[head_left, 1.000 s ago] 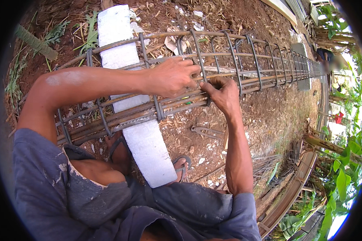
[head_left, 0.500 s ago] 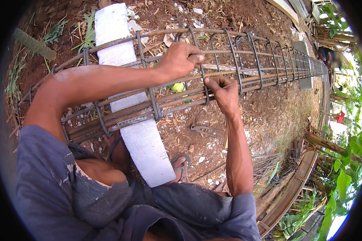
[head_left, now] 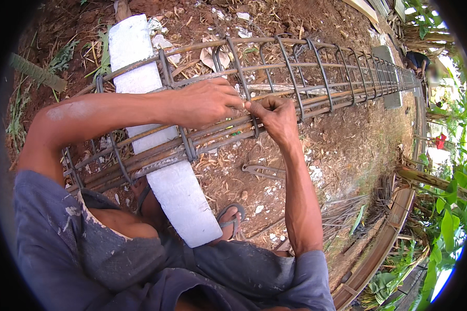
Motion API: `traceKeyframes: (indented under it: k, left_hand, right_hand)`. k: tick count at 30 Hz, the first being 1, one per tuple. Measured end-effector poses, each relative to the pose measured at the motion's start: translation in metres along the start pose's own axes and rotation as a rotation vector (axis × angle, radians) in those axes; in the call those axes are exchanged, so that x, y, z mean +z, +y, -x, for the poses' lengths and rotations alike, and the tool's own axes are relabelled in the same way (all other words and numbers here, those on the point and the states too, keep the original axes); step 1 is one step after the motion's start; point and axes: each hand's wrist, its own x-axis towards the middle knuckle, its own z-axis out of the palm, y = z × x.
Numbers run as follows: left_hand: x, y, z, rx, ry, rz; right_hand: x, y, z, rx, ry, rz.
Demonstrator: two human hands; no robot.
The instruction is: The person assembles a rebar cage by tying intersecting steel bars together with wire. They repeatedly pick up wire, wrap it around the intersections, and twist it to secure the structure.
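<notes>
A long rebar cage [head_left: 207,144] of rusty rods and bent stirrups runs in front of me from lower left to far right. It rests on a white block [head_left: 184,205] beside my legs. My left hand [head_left: 205,103] reaches across the top rods, its fingers closed near a stirrup [head_left: 237,67]. My right hand [head_left: 280,119] is closed in a pinch at that same stirrup, where it meets a lengthwise rod. The fingertips of both hands almost touch. Whatever lies between them is too small to make out.
A metal tool like pincers [head_left: 264,171] lies on the littered soil below the cage. Farther off, a grey block [head_left: 393,98] supports the cage near another person [head_left: 417,61]. Thin rods [head_left: 342,207] and a wooden plank [head_left: 373,254] lie at the right, beside green plants.
My left hand has come down from the upper rod to meet my right fingertips. My right hand stays at the same stirrup. The whole view has shifted slightly.
</notes>
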Motion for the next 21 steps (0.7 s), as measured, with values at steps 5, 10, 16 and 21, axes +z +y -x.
traceKeyframes:
  k: [5,10,16,21]
  left_hand:
    - [0.000,-0.005,-0.010,-0.682,0.157,0.804]
    - [0.013,-0.013,-0.025,-1.004,-0.144,1.402]
    - [0.017,-0.004,-0.038,-1.330,-0.051,1.581]
    - [0.043,-0.022,-0.030,-1.202,-0.109,1.691]
  right_hand:
    - [0.000,-0.003,0.003,-0.017,0.095,0.239]
    - [0.011,-0.021,0.012,-0.109,0.177,0.330]
    - [0.019,-0.023,0.023,-0.248,0.283,0.549]
    - [0.012,-0.006,0.015,-0.135,0.169,0.192]
